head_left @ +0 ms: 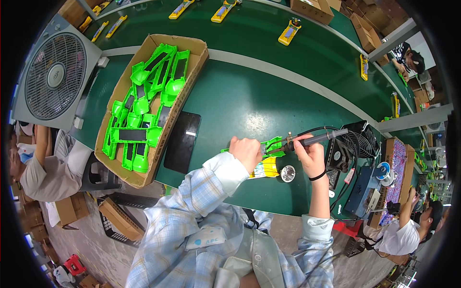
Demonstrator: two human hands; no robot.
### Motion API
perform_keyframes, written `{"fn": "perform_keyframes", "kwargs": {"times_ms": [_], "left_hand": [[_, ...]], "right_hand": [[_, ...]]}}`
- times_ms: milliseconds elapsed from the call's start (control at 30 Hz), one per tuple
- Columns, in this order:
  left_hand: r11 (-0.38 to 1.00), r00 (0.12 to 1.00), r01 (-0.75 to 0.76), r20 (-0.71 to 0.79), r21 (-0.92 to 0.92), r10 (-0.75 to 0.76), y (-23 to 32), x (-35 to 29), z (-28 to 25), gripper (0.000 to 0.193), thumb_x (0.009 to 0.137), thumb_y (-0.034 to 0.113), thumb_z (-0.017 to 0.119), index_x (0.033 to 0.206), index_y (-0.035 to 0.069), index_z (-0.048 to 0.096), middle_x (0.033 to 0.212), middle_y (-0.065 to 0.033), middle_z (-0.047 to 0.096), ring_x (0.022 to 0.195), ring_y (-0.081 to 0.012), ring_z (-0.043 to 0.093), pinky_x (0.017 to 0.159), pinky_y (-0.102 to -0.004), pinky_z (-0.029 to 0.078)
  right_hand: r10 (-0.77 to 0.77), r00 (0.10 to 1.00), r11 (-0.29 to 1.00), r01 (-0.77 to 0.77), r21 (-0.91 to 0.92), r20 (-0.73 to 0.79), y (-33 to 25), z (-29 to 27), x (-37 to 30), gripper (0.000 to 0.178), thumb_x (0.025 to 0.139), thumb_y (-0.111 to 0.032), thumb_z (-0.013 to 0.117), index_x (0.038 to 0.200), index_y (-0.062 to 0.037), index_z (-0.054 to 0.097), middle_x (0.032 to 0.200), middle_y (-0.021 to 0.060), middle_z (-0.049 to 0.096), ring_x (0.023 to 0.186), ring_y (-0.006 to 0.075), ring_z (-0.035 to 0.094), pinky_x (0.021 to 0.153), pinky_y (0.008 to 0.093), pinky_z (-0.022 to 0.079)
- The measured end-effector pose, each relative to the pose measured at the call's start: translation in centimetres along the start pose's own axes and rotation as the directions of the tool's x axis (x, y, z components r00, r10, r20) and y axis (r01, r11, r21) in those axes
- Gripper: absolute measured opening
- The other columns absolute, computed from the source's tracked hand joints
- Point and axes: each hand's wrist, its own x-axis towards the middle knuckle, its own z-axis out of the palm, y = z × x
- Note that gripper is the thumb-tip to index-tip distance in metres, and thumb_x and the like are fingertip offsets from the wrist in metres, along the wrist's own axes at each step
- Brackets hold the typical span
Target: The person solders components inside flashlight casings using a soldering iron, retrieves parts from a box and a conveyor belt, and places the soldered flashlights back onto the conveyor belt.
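Note:
My right hand (309,156) grips a dark-handled soldering iron (326,138), its cable looping off to the right. The iron's tip end points left, toward a bright green plastic housing (272,145). Over that housing my left hand (246,153) is closed, its fingertips partly hidden from me. Just below the two hands lies a yellow part (264,168) with a white face. Beside it is a round, shiny reflector cup (287,174); whether the two are joined I cannot tell.
Left of my hands lie a black phone-like slab (182,142) and a cardboard box (154,165) of green housings. A box fan (56,77) stands far left. Right are a small fan (361,144), a blue soldering station (361,192) and a solder spool (383,171). Yellow units (289,32) lie on the belt beyond.

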Motion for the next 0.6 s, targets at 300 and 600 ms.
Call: {"fn": "perform_keyframes", "kwargs": {"times_ms": [300,600], "left_hand": [[1.000,0.998,-0.009,-0.056,-0.018,0.008,-0.3,-0.1,0.3,0.006,0.061,0.008,0.056,0.058,0.010,0.061,0.056,-0.0109,0.058,0.056,-0.0271,0.057,0.066,-0.0384,0.038],[0.999,0.997,0.004,-0.072,-0.032,-0.006,-0.2,0.0,0.2,0.006,0.061,0.008,0.056,0.058,0.010,0.061,0.056,-0.0107,0.058,0.056,-0.0272,0.057,0.066,-0.0386,0.039]], "right_hand": [[-0.156,0.986,0.981,0.162,-0.110,0.061,-1.0,0.0,0.5,0.014,0.077,-0.011,0.058,0.082,0.0022,0.057,0.061,0.0026,0.052,0.049,0.0069,0.045,0.046,0.0207,0.035],[-0.190,0.981,0.972,0.195,-0.135,0.051,-2.0,-0.1,0.1,0.017,0.077,-0.013,0.059,0.082,0.0034,0.057,0.059,0.0046,0.054,0.049,0.0081,0.048,0.046,0.0216,0.038]]}}
